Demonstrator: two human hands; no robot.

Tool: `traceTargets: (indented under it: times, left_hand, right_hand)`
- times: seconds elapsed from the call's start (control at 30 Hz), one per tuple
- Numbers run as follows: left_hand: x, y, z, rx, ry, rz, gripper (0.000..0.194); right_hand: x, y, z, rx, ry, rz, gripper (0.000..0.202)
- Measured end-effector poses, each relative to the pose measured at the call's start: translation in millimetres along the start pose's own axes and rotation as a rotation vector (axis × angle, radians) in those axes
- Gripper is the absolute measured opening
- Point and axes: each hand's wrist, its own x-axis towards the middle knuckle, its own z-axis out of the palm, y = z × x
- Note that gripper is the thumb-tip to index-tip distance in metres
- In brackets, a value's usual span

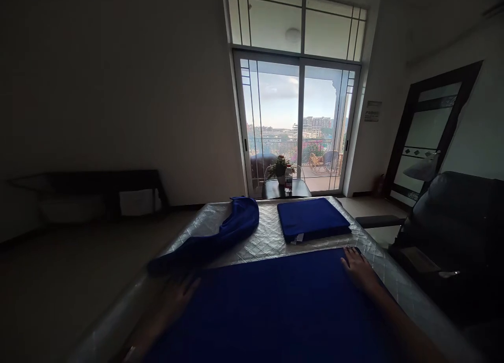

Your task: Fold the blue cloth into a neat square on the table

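Note:
A large dark blue cloth [271, 305] is spread flat across the near part of a surface with a silvery quilted cover [258, 239]. My right hand [357, 268] lies open at the cloth's far right corner, fingers stretched over its edge. On the cloth's left side rests my left hand [175, 297], dim and blurred, with its thumb held apart and its fingers hard to make out. Beyond it lies a loose, crumpled blue cloth [224, 234], running diagonally. A neatly folded blue cloth [313, 216] with a white tag sits at the far right.
Past the far edge stands a small dark table [271, 189] with a potted plant [280, 167] and a bottle [289, 180]. Sliding glass doors [271, 100] are behind it. A black chair [460, 221] is close on the right. A dark low rack [106, 195] stands along the left wall.

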Motion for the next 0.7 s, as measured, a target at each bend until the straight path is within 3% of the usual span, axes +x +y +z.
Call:
traceTargets:
  times: [0.13, 0.37, 0.57, 0.7]
  left_hand:
    - [-2, 12, -8.3, 0.021, -0.009, -0.021, 0.060]
    - [-4, 7, -2.0, 0.062, -0.002, 0.009, 0.061]
    - [-10, 14, -17.3, 0.044, -0.008, 0.022, 0.058]
    - [-13, 30, -27.4, 0.057, 0.030, -0.032, 0.060]
  right_hand:
    - [3, 0, 6, -0.016, 0.010, 0.011, 0.069]
    - [3, 2, 7, -0.027, 0.006, 0.025, 0.069]
    - [-5, -9, -18, -0.018, -0.081, 0.086, 0.066]
    - [-15, -32, -37, -0.001, -0.029, 0.103, 0.063]
